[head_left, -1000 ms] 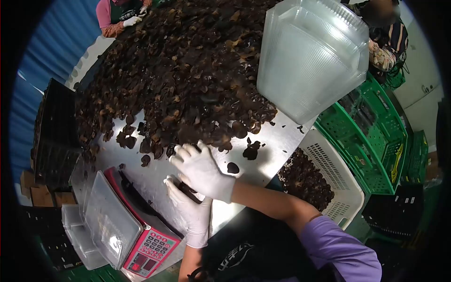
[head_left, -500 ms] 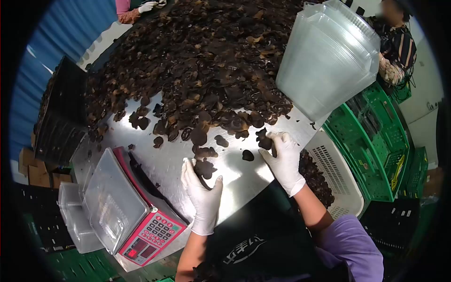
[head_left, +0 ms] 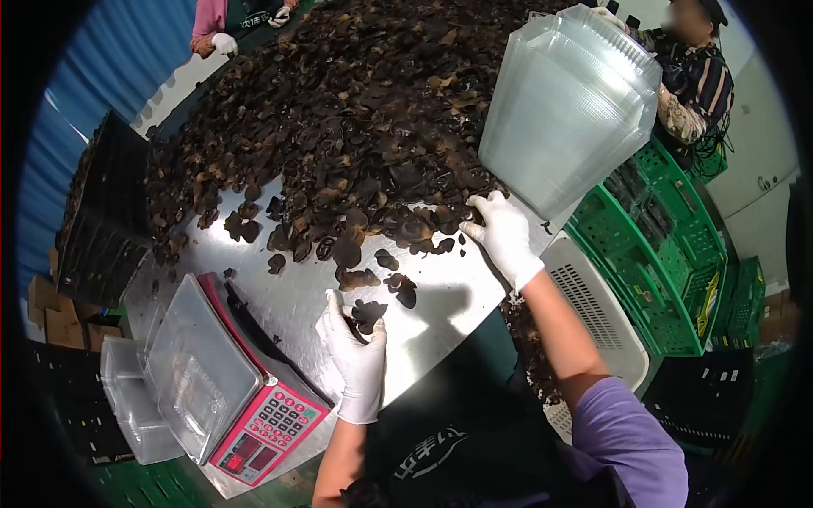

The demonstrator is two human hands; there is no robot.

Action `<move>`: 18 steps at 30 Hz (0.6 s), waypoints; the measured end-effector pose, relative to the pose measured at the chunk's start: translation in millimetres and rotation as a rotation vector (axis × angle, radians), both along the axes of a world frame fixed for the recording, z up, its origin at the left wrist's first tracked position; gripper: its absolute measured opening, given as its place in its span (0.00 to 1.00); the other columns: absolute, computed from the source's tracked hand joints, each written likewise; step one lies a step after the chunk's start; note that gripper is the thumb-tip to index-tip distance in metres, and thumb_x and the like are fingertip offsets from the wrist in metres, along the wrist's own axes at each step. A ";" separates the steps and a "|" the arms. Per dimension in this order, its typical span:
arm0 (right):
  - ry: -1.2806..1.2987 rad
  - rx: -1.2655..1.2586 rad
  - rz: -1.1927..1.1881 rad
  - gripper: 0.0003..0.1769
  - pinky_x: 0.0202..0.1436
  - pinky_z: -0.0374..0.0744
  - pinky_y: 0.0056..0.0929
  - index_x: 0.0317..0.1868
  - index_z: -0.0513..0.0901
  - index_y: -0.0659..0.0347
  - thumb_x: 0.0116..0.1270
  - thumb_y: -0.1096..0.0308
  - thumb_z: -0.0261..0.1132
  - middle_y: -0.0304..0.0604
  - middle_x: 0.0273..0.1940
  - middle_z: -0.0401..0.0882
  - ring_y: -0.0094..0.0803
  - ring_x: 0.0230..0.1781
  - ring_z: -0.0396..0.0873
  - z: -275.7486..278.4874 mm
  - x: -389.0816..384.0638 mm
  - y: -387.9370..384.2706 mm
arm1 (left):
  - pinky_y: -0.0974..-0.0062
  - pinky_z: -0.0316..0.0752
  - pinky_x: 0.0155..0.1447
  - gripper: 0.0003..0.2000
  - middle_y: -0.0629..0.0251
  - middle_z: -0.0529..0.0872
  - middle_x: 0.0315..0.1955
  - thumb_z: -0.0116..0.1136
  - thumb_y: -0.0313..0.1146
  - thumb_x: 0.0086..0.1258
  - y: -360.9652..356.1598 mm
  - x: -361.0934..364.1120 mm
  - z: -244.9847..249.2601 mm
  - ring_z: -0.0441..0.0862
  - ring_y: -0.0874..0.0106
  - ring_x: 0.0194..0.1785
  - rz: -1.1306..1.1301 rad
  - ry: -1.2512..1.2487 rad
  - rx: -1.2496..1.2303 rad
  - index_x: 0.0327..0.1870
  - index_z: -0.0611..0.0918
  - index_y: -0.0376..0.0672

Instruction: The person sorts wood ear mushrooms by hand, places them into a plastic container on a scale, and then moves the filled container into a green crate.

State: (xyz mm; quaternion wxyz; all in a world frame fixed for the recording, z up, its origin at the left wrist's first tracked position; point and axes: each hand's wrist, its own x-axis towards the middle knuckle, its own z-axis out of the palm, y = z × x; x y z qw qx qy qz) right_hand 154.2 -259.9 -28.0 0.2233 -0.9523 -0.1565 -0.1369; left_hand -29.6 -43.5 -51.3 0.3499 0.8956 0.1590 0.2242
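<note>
Dark brown, ear-like fungus pieces form a large pile (head_left: 373, 127) on the metal table (head_left: 440, 317). My left hand (head_left: 351, 347), in a white glove, has thumb and fingers closed round a dark fungus piece (head_left: 367, 315) near the table's front. My gloved right hand (head_left: 504, 237) reaches to the pile's front right edge, its fingers spread beside some pieces; nothing shows held in it. A few loose pieces, one of them rounded (head_left: 401, 289), lie between my hands.
A red scale (head_left: 271, 423) with a plastic tray stands at left. Stacked clear containers (head_left: 567, 110) rise at right, above a white basket (head_left: 593, 296) and green crates (head_left: 644, 254). One co-worker (head_left: 694, 76) is at upper right, another's gloved hand (head_left: 224, 44) at upper left.
My right hand has moved up to the pile's edge, away from the dark piece it was touching. My left hand has closed on its piece and shifted slightly down and left. The co-workers' hands have moved.
</note>
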 end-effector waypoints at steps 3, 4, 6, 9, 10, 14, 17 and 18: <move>-0.023 -0.111 0.088 0.11 0.42 0.79 0.43 0.42 0.84 0.58 0.59 0.66 0.67 0.47 0.38 0.80 0.46 0.37 0.81 -14.0 6.5 -10.5 | 0.68 0.67 0.63 0.43 0.59 0.73 0.48 0.67 0.17 0.50 -2.4 0.3 2.0 0.69 0.62 0.54 0.021 0.012 -0.064 0.73 0.63 0.36; -0.061 -0.127 0.133 0.11 0.41 0.79 0.43 0.43 0.84 0.58 0.60 0.64 0.66 0.46 0.37 0.79 0.46 0.36 0.81 -15.7 6.8 -15.2 | 0.68 0.67 0.63 0.43 0.58 0.73 0.48 0.67 0.18 0.50 -1.2 0.0 1.3 0.69 0.62 0.54 0.020 0.006 -0.081 0.73 0.63 0.36; 0.002 -0.157 0.169 0.11 0.40 0.79 0.42 0.41 0.85 0.56 0.60 0.63 0.66 0.47 0.36 0.80 0.46 0.34 0.81 13.2 -21.5 -36.5 | 0.67 0.66 0.65 0.43 0.56 0.73 0.51 0.67 0.18 0.50 0.2 0.4 0.5 0.69 0.61 0.56 0.026 0.003 -0.042 0.73 0.63 0.36; 0.274 -0.243 0.210 0.15 0.38 0.81 0.37 0.39 0.87 0.54 0.54 0.57 0.72 0.46 0.31 0.85 0.42 0.33 0.84 73.6 -72.8 -103.7 | 0.62 0.65 0.66 0.43 0.52 0.74 0.52 0.68 0.20 0.50 0.8 -0.3 -2.3 0.69 0.56 0.58 -0.002 -0.040 -0.070 0.72 0.63 0.33; 0.385 -0.415 0.100 0.16 0.37 0.81 0.37 0.39 0.87 0.54 0.51 0.57 0.74 0.45 0.31 0.84 0.42 0.30 0.84 85.0 -80.8 -118.0 | 0.60 0.63 0.68 0.43 0.50 0.74 0.54 0.68 0.22 0.50 2.8 -0.8 -3.1 0.67 0.54 0.61 -0.003 0.010 -0.033 0.72 0.62 0.33; 0.117 -0.097 0.048 0.14 0.36 0.80 0.38 0.40 0.85 0.58 0.59 0.58 0.70 0.46 0.32 0.83 0.44 0.31 0.83 86.9 -69.6 -88.9 | 0.58 0.59 0.71 0.43 0.47 0.72 0.58 0.68 0.25 0.50 1.1 2.1 -1.2 0.66 0.52 0.64 -0.006 0.024 -0.011 0.72 0.62 0.33; -0.048 -0.135 0.022 0.13 0.42 0.80 0.39 0.45 0.84 0.57 0.62 0.64 0.67 0.47 0.39 0.83 0.45 0.37 0.83 36.4 -23.4 -56.6 | 0.57 0.58 0.72 0.42 0.46 0.72 0.60 0.67 0.25 0.50 -0.3 0.5 4.5 0.64 0.50 0.67 0.006 0.066 -0.011 0.71 0.63 0.32; -0.100 -0.146 0.023 0.13 0.42 0.81 0.40 0.46 0.83 0.59 0.62 0.64 0.66 0.48 0.40 0.82 0.46 0.37 0.83 17.5 -7.6 -45.8 | 0.57 0.58 0.72 0.42 0.46 0.72 0.60 0.67 0.25 0.50 0.4 1.0 4.3 0.64 0.50 0.67 0.006 0.066 -0.006 0.71 0.63 0.32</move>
